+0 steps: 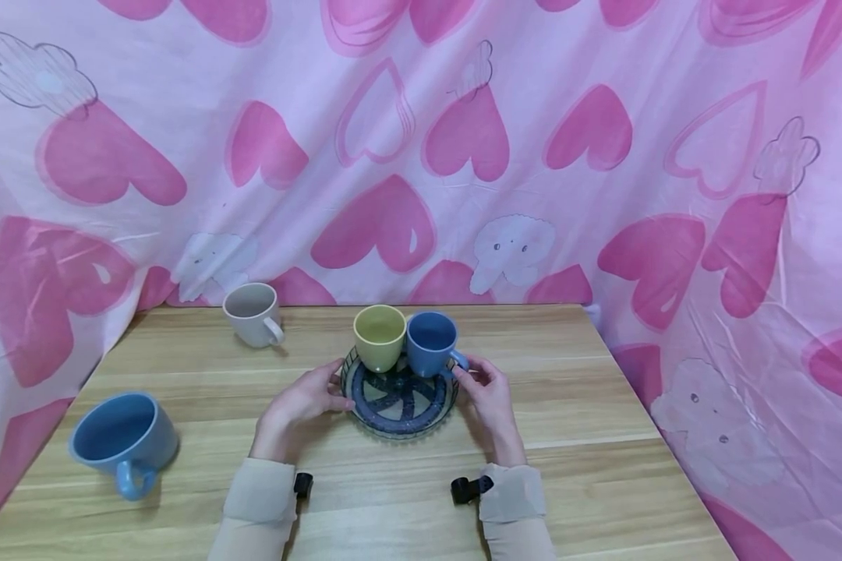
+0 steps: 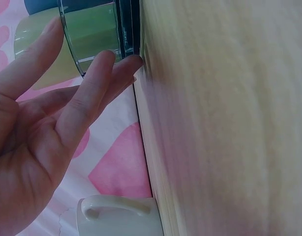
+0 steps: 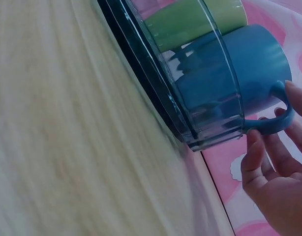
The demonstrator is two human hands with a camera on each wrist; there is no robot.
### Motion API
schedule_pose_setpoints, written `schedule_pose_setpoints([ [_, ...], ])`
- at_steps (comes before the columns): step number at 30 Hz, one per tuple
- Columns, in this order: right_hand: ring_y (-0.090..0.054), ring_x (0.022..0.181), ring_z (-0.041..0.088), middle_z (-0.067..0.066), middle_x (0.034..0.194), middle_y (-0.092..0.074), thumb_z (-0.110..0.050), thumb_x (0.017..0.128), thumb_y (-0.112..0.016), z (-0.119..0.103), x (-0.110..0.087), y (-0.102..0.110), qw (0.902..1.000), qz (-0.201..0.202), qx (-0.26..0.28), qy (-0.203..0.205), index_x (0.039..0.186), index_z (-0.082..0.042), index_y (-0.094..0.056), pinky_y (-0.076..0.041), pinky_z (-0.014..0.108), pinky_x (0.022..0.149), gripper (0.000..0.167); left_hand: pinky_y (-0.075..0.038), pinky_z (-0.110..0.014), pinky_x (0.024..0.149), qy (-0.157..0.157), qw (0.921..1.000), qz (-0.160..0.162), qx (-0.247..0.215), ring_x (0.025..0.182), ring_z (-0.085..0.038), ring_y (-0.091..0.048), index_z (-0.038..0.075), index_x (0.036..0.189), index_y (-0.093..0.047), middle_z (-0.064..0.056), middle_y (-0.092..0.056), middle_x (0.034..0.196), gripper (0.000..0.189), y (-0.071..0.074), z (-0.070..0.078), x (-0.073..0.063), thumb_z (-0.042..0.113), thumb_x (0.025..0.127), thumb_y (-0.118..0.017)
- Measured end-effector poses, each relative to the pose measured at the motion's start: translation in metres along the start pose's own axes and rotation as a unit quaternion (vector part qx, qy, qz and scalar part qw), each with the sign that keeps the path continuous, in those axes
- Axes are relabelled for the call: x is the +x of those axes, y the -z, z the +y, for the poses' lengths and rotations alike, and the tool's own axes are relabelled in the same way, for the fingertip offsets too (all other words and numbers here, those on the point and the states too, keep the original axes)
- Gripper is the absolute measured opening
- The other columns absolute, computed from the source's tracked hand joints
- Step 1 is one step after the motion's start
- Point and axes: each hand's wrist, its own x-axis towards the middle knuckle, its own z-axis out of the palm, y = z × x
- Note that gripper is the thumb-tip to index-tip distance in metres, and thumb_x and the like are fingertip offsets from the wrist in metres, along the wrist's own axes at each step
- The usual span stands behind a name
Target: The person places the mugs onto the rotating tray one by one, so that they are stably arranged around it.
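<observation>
A round glass tray (image 1: 400, 425) with a dark blue pattern and a clear raised wall lies on the table. Within its wall, at the back, stand a yellow-green cup (image 1: 379, 336) and a blue mug (image 1: 431, 343), side by side. My right hand (image 1: 491, 396) holds the blue mug's handle (image 3: 278, 123) with thumb and fingers, just beyond the tray's rim. At the tray's left side is my left hand (image 1: 307, 401), its fingers fairly straight and spread against the glass wall. The left wrist view shows the thumb (image 2: 48, 42) near the upper rim and other fingertips low by the base.
A whitish mug (image 1: 254, 315) stands at the back left of the wooden table (image 1: 589, 405). Nearer, at the left, is a larger blue cup (image 1: 125, 436) with its handle towards me. A pink heart-patterned cloth (image 1: 463, 148) hangs behind the table and along its sides.
</observation>
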Motion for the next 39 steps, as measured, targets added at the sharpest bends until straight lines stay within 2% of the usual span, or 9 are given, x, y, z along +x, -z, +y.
schedule_pose_setpoints([
  [5, -0.057, 0.095, 0.022, 0.018, 0.114, -0.062, -0.005, 0.088, -0.073, -0.007, -0.001, 0.006, 0.9995, -0.023, 0.023, 0.005, 0.12, 0.005, -0.062, -0.05, 0.021, 0.075, 0.036, -0.045, -0.05, 0.099, 0.0, 1.0, 0.0, 0.001, 0.114, -0.038, -0.056, -0.008, 0.149, -0.026, -0.026, -0.06, 0.122, 0.087, -0.001, 0.001, 0.002, 0.007, 0.082, -0.078],
  [13, -0.053, 0.103, 0.033, 0.022, 0.121, -0.058, -0.001, 0.089, -0.07, -0.028, -0.008, 0.013, 0.9986, -0.035, 0.032, -0.022, 0.125, 0.011, -0.056, -0.05, 0.029, 0.075, 0.04, -0.046, -0.05, 0.099, 0.0, 0.9999, -0.002, 0.01, 0.113, -0.037, -0.057, -0.008, 0.149, -0.027, -0.026, -0.06, 0.121, 0.085, 0.0, 0.004, 0.004, 0.007, 0.082, -0.077],
  [17, -0.055, 0.104, 0.028, 0.021, 0.124, -0.057, -0.002, 0.089, -0.07, -0.013, -0.002, 0.018, 0.9986, -0.029, 0.034, -0.027, 0.127, 0.009, -0.055, -0.052, 0.029, 0.077, 0.042, -0.048, -0.048, 0.096, 0.002, 0.9999, -0.003, 0.01, 0.111, -0.036, -0.058, -0.008, 0.149, -0.027, -0.025, -0.06, 0.12, 0.084, 0.0, 0.005, 0.005, 0.006, 0.083, -0.077],
  [22, -0.059, 0.096, 0.019, 0.018, 0.123, -0.057, 0.001, 0.09, -0.068, 0.005, -0.001, 0.023, 0.9986, -0.028, 0.027, -0.035, 0.126, 0.006, -0.057, -0.054, 0.028, 0.077, 0.038, -0.052, -0.044, 0.09, 0.012, 0.9998, -0.007, 0.011, 0.111, -0.035, -0.058, -0.007, 0.149, -0.027, -0.024, -0.06, 0.121, 0.083, -0.001, 0.006, 0.003, 0.005, 0.083, -0.076],
  [29, -0.061, 0.094, 0.027, 0.026, 0.118, -0.057, 0.006, 0.089, -0.064, 0.009, -0.005, 0.02, 0.9908, -0.05, 0.1, -0.077, 0.124, 0.002, -0.057, -0.054, 0.043, 0.084, 0.037, -0.053, -0.044, 0.089, -0.003, 0.9999, -0.003, 0.013, 0.112, -0.038, -0.057, -0.009, 0.148, -0.028, -0.027, -0.06, 0.12, 0.081, 0.0, 0.003, 0.0, 0.004, 0.084, -0.075],
  [35, -0.058, 0.108, 0.036, 0.023, 0.122, -0.055, 0.009, 0.088, -0.063, 0.013, -0.005, 0.011, 0.9865, -0.047, 0.124, -0.097, 0.128, 0.006, -0.054, -0.056, 0.038, 0.082, 0.041, -0.049, -0.048, 0.095, -0.01, 0.9998, -0.006, 0.016, 0.115, -0.041, -0.055, -0.011, 0.147, -0.028, -0.029, -0.059, 0.122, 0.08, 0.0, 0.004, 0.0, 0.005, 0.085, -0.075],
  [39, -0.059, 0.106, 0.033, 0.024, 0.123, -0.054, 0.01, 0.088, -0.061, 0.015, -0.005, 0.006, 0.9859, -0.047, 0.123, -0.104, 0.131, 0.01, -0.048, -0.057, 0.037, 0.079, 0.045, -0.047, -0.049, 0.098, -0.008, 0.9999, -0.005, 0.013, 0.115, -0.041, -0.055, -0.013, 0.146, -0.027, -0.029, -0.059, 0.121, 0.079, 0.0, 0.005, -0.002, 0.004, 0.085, -0.074],
])
